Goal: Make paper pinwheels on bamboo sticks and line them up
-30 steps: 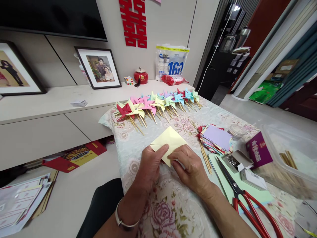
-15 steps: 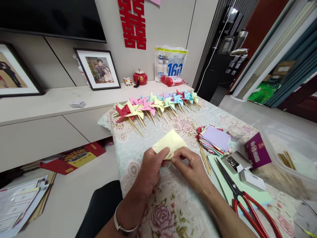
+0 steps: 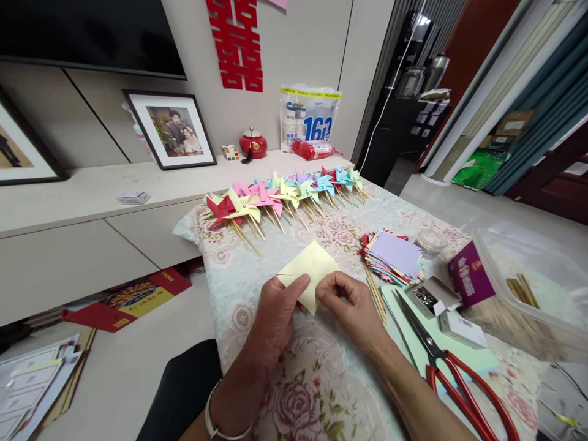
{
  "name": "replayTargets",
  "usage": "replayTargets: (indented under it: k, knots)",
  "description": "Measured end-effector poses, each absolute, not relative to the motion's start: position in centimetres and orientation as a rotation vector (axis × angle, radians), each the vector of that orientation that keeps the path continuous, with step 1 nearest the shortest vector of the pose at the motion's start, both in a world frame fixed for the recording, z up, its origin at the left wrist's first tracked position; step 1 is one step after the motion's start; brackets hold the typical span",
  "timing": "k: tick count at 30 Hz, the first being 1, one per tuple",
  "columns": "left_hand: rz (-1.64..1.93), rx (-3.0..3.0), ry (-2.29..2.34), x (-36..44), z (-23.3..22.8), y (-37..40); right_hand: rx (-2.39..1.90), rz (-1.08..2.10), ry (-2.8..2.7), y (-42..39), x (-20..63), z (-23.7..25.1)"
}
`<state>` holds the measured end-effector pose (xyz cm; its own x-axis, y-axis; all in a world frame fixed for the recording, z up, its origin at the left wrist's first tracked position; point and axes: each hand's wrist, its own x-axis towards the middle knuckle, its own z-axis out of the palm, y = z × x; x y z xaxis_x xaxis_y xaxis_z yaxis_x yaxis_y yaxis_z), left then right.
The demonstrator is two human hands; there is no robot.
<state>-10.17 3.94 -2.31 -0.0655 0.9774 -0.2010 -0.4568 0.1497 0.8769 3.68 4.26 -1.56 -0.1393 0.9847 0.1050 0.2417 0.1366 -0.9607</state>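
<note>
A pale yellow square of paper [image 3: 314, 260] is held just above the flowered tablecloth, one corner pointing toward me. My left hand [image 3: 279, 312] grips its left side, thumb on top and fingers underneath. A short cut line shows near the left corner. My right hand [image 3: 351, 306] pinches the paper's right lower edge between thumb and forefinger. Beyond the hands lie several finished paper pinwheels [image 3: 245, 205] on sticks, in red, yellow, pink, green and blue. To the right sits a stack of coloured paper squares [image 3: 395, 254], a lilac one uppermost.
Large scissors [image 3: 434, 349] with red handles lie on green paper [image 3: 478, 358] at the right. Near them are a small box of metal pins [image 3: 425, 300], a white box [image 3: 462, 329], loose sticks [image 3: 376, 297] and a clear plastic tub [image 3: 551, 312]. A white cabinet [image 3: 55, 214] stands behind.
The paper now lies flatter, its near corner showing between my hands where fingers covered it before. My right hand has shifted slightly on the edge. The whole view has moved a little.
</note>
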Motion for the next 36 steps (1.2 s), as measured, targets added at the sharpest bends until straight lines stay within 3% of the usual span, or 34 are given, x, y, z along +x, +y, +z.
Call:
replayTargets:
  k: [6,11,21,30,36]
  knots:
    - [1.354,0.634,0.981,-10.2,-1.4,3.9,-1.063,0.633,-1.794,4.1,3.9,-2.4]
    - [1.373,0.634,0.939,-10.1,-0.9,3.8,-0.975,0.495,-1.968,3.8,3.9,-2.2]
    - [1.334,0.665,0.986,-10.2,-1.9,3.9,-1.093,0.738,-1.808,3.8,3.6,-1.5]
    - [1.325,0.669,0.998,-10.0,-1.8,3.8,-1.253,1.179,-1.437,4.2,3.2,-1.7]
    - [1.325,0.695,1.006,-9.9,-2.0,3.9,-1.275,1.245,-1.373,4.3,3.2,-1.6]
